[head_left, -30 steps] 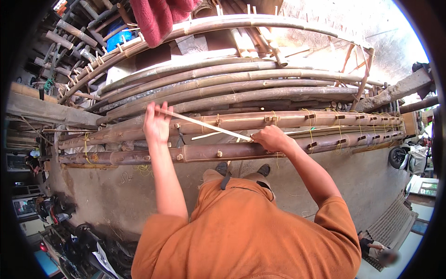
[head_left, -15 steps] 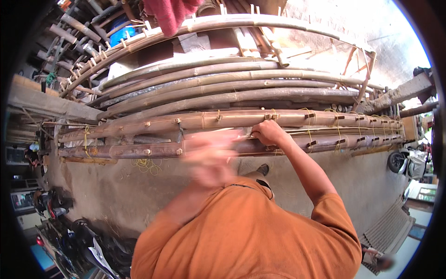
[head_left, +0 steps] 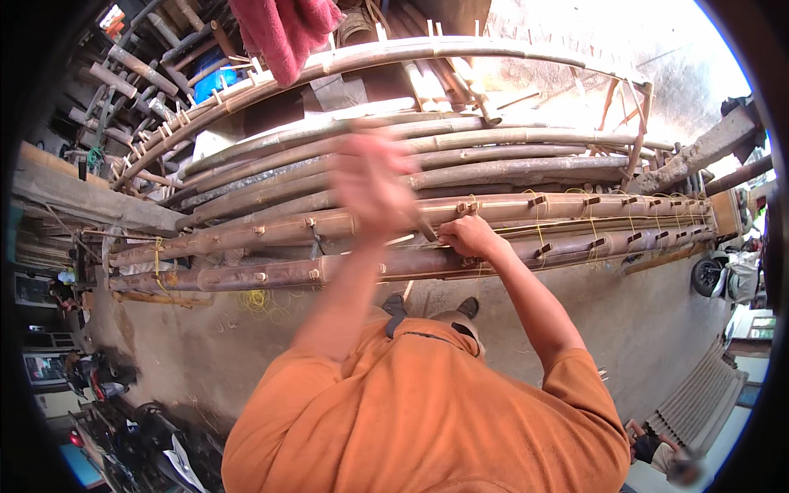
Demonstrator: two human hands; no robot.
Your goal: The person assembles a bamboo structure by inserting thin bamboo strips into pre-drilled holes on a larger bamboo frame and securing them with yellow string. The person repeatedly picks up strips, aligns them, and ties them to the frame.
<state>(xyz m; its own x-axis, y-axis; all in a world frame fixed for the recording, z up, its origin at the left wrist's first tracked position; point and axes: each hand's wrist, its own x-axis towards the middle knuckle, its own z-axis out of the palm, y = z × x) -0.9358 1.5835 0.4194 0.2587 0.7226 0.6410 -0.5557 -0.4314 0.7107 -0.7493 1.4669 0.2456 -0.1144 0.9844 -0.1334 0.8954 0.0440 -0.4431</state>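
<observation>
- Blurred above the far bamboo pole [head_left: 501, 205]: the left hand [head_left: 374, 182], with fingers too smeared to tell whether open or closed.
- Between both hands, a thin dark piece [head_left: 426, 228], slanting down toward the right fingertips; impossible to tell whether gripped by the left hand, or of what material.
- At the gap between the far bamboo pole and the near bamboo pole [head_left: 423, 261]: the right hand [head_left: 470, 237], fingers bent and drawn closed, anything pinched there hidden from view.
- In that same gap, just left of the right hand, a pale strip [head_left: 400, 239], mostly covered and showing only in a short length.
- Judging by looks, pale strip light and springy, prone to splitting along the grain; best pinched flat near one end, clear of possibly sharp edges.
- Both poles long and side by side; probably stiff, heavy for one hand, slick between the nodes. Best taken from below, hands well apart, away from the dark pegs [head_left: 546, 250].
- Toward the right, yellow cords [head_left: 539, 226] around the poles; likely limp and easily snagged, so poor as handholds.
</observation>
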